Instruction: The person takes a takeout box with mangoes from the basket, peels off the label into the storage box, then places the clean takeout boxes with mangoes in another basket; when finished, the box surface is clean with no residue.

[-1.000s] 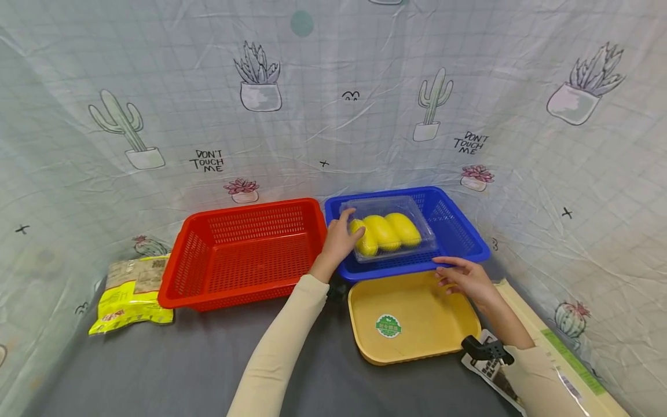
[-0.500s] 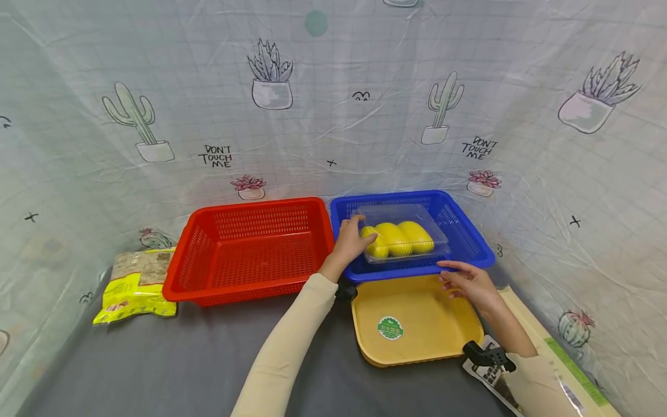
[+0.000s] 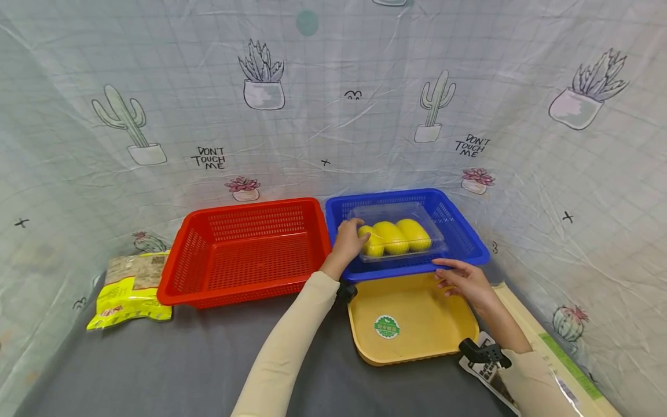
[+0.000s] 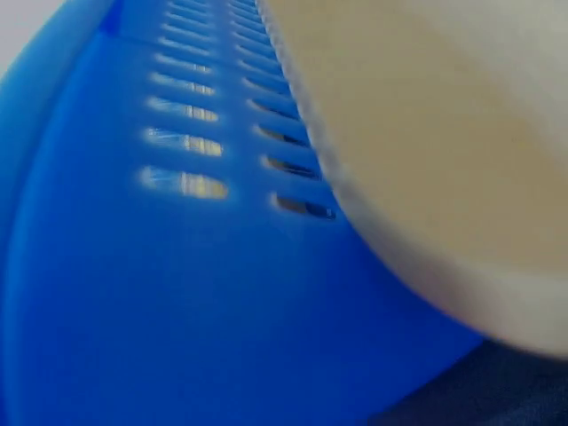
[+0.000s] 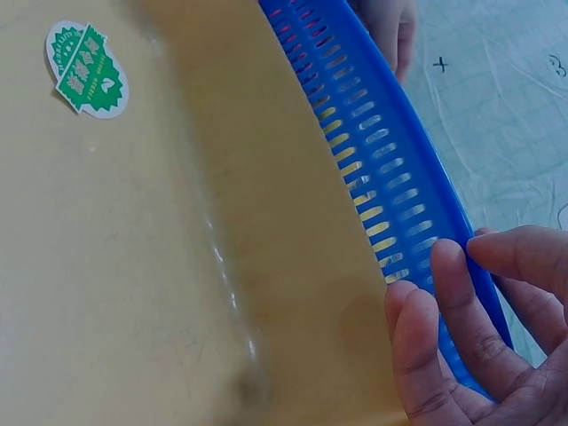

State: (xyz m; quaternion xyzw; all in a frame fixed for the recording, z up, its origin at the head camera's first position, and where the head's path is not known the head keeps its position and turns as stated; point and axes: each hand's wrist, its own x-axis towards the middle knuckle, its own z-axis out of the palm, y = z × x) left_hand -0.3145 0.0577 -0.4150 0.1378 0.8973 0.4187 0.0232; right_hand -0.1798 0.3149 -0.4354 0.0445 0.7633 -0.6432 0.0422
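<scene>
A clear plastic box [image 3: 388, 243] of three yellow oval fruits lies in the blue basket [image 3: 466, 231], toward its left side. My left hand [image 3: 346, 246] holds the box by its left end, thumb and forefinger bent over the edge. In the left wrist view only the basket's slotted wall [image 4: 186, 266] and a tan tray rim show, with no hand. My right hand [image 3: 466, 284] is at the basket's front right rim. The right wrist view has the rim between its bent fingers [image 5: 413, 355], some before it and one behind; other fingertips hang by the yellow tray [image 5: 293, 266].
A red basket [image 3: 255, 292] stands to the left, close against the blue one. Farther left lies a yellow bag [image 3: 127, 295]. The yellow tray with a green sticker [image 3: 387, 326] sits in front. A packet [image 3: 487, 373] and a long flat carton [image 3: 537, 324] lie right.
The plastic box has shifted right and a little toward me within the blue basket, with my left hand following at its end. My right hand stays at the rim. The view sways slightly.
</scene>
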